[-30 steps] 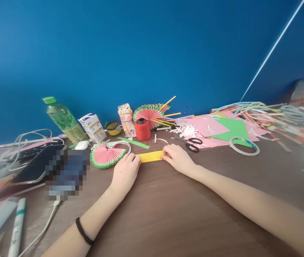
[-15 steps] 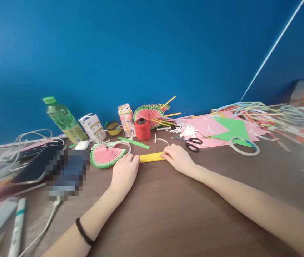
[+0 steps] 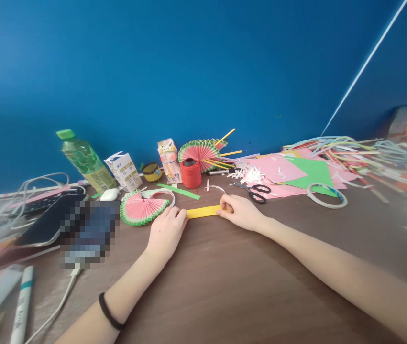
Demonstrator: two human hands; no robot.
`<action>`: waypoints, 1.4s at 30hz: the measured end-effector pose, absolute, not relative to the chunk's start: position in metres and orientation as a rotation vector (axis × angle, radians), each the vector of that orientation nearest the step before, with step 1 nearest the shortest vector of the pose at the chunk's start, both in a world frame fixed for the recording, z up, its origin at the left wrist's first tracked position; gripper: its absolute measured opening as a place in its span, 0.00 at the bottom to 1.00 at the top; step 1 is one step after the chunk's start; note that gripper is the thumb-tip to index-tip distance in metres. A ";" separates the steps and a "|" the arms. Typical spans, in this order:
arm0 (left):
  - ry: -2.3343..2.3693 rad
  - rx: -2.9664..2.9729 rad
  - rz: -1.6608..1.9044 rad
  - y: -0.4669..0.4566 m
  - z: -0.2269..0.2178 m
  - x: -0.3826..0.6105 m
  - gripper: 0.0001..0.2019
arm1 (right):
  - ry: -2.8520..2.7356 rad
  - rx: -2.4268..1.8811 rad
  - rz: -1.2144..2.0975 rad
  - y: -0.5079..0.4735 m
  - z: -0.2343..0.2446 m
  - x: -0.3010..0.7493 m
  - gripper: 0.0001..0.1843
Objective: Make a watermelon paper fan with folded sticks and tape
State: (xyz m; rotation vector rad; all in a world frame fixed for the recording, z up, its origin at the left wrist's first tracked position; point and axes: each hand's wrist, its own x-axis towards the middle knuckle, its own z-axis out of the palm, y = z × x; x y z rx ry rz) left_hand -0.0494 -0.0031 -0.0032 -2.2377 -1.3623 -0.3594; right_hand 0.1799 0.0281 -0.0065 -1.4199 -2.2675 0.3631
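A narrow yellow paper strip (image 3: 203, 211), seemingly folded, lies crosswise on the brown table between my hands. My left hand (image 3: 168, 228) is closed on its left end, fingers bent over the paper. At the right end, my right hand (image 3: 241, 211) pinches the strip between thumb and forefinger. Just left of my left hand is a pleated pink-and-green paper fan (image 3: 144, 208) that looks like a watermelon slice, with a roll of tape (image 3: 169, 193) partly behind it. Black-handled scissors (image 3: 258, 193) rest beyond my right hand.
A red thread spool (image 3: 191, 174) stands before a second pleated fan (image 3: 201, 150). Farther left are a carton (image 3: 124, 172) and a green-capped bottle (image 3: 87, 162). Coloured paper sheets (image 3: 278, 173), white scraps (image 3: 249, 173) and another tape roll (image 3: 327, 196) lie right. A phone (image 3: 90, 234) with a cable lies left.
My right hand's fingers have curled into a tighter pinch at the strip's right end, and the hand has shifted slightly right. My left hand stays almost in place.
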 end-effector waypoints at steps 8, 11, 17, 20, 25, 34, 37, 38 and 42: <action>-1.367 -2.219 -0.370 -0.003 -0.003 -0.051 0.08 | -2.295 -1.332 0.370 0.034 -0.006 0.181 0.10; -1.364 -2.239 -0.379 -0.003 -0.003 -0.052 0.08 | -2.268 -1.352 0.356 0.035 -0.008 0.178 0.11; -1.375 -2.272 -0.350 -0.003 -0.002 -0.052 0.09 | -2.175 -1.409 0.406 0.035 -0.011 0.179 0.10; -1.372 -2.285 -0.309 -0.004 -0.001 -0.052 0.09 | -2.185 -1.403 0.406 0.035 -0.011 0.179 0.09; -1.267 -2.341 -0.149 -0.009 0.001 -0.049 0.19 | -2.264 -1.324 0.274 0.032 -0.015 0.177 0.06; -1.285 -2.399 -0.049 -0.016 -0.002 -0.033 0.18 | -2.419 -1.143 -0.157 0.013 -0.013 0.165 0.12; -1.333 -2.421 -0.071 -0.021 -0.001 -0.028 0.20 | -2.422 -1.082 -0.055 0.004 -0.013 0.158 0.15; -1.342 -2.432 -0.085 -0.022 0.000 -0.027 0.20 | -2.457 -1.028 -0.004 0.002 -0.014 0.155 0.17; -1.358 -2.470 -0.120 -0.027 0.005 -0.024 0.20 | -2.602 -0.963 0.179 -0.005 -0.017 0.150 0.26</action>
